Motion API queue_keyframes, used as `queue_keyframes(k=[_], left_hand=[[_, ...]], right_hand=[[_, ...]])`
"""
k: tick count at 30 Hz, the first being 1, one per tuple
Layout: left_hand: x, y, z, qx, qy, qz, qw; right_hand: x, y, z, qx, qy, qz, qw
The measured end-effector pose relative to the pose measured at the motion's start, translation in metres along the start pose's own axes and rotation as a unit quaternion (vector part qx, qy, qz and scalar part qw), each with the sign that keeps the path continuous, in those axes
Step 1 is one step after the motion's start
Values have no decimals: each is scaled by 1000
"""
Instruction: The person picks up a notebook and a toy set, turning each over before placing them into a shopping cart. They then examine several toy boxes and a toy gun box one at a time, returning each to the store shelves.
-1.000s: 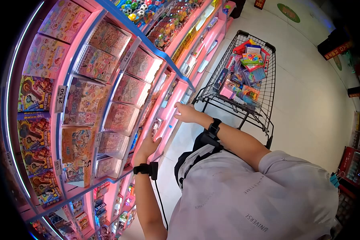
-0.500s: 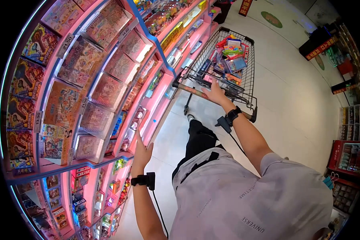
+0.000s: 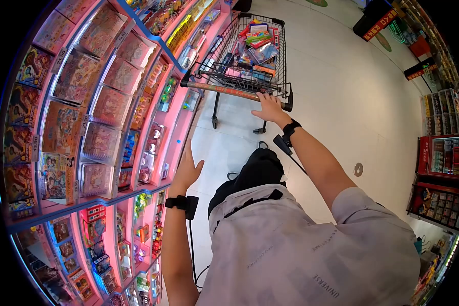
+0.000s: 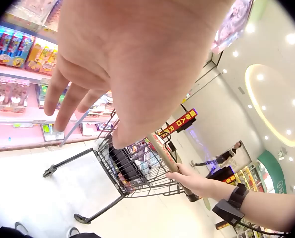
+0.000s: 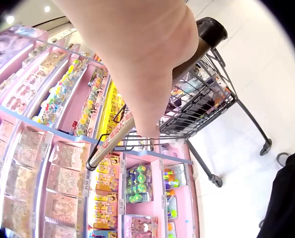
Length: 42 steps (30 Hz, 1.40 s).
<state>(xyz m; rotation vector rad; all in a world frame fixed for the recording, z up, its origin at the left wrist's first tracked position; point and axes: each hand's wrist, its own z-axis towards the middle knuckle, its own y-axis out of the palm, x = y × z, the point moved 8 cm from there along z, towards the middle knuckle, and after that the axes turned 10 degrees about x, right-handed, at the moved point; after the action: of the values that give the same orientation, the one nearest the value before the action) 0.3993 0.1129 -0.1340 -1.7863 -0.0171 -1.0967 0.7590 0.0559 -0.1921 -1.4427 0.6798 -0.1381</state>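
My right hand point(image 3: 271, 109) lies over the right part of the shopping cart's handle point(image 3: 222, 91), its fingers bent over the bar. In the right wrist view, the handle point(image 5: 110, 142) passes under that hand, thumb alongside it. The wire shopping cart point(image 3: 280, 56) holds a pile of colourful packaged goods point(image 3: 260, 43). My left hand point(image 3: 187, 171) holds nothing; it hangs in front of the pink shelves point(image 3: 176, 148), fingers loosely extended and thumb apart. The left wrist view shows it from close by, with the cart beyond it.
Boxed toys point(image 3: 19, 109) and notebooks point(image 3: 99, 137) fill the shelving along the left. Lower shelves point(image 3: 99, 239) hold more small packages. Across the pale tiled floor point(image 3: 326, 107), red display racks point(image 3: 443, 155) stand at the right. The person's legs point(image 3: 255, 171) are behind the cart.
My right hand has moved from beside the shelves to the cart handle. The left hand stays in front of the shelves. The cart now appears farther up and left in the head view.
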Motion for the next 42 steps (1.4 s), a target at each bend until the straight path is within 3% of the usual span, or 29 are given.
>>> queue_keyframes(k=[1,4,9,16,22,25,26,28,33,38,41,42], left_hand=[[7,2,0,16,32,4,999],[21,13,-3,-27,-8,23,999],[45,50,3,-70,-2,65,995],[103,106,17,-105,19,98,989],[163,154,2,-77,40,52,995],[176,177,-12,-86,0,121,989],[181,183,-19,-39,31,222,974],[191,186,-22,-23,17,215,976],[203,206,-34,-39,-2,221,974],[205,213,-39,18,73,296,952],[182,213,-45,2,75,339,938],[173,208,-45,5,73,355,932]], right_hand=[[-2,-1,-5,2,-13,9,1000],[-4,1,-18,-25,-1,18,1000],[1,-1,-44,-50,-17,40,998],[26,-12,-92,-15,-45,75,996],[67,-26,-140,-38,-68,88,993],[87,-30,-162,-48,-83,78,992],[93,-33,-169,-56,-85,74,992],[101,-36,-177,-75,-90,67,991],[113,-36,-204,-97,-108,86,986],[111,-34,-223,-170,-107,90,975],[113,-28,-228,-227,-112,157,955],[113,-28,-218,-240,-154,223,932]])
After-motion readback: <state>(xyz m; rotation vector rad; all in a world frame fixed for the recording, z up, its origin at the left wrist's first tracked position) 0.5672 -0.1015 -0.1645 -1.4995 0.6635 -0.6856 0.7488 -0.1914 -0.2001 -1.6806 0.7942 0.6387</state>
